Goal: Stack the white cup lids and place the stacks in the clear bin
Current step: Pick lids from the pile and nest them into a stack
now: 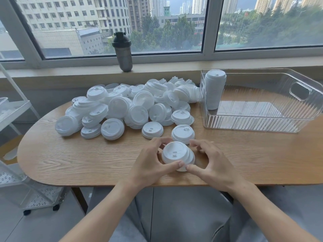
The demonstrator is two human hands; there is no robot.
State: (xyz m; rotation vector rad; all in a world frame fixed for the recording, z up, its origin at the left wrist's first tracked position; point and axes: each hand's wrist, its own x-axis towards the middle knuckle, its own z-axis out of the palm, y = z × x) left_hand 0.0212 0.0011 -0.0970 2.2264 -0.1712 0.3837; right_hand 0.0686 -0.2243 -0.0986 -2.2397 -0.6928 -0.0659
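A loose heap of white cup lids covers the wooden table behind the hands, a dark shaker bottle stands on the windowsill, and the clear bin at right holds one tall lid stack upright in its near-left corner. Near the table's front edge, the left hand and right hand curl around a short stack of lids, thumbs pinching its near side and fingers at its far side.

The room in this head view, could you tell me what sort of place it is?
Probably an upper-floor office or workroom: a wooden table by a wide window overlooking city buildings, a white wheeled rack beside it.
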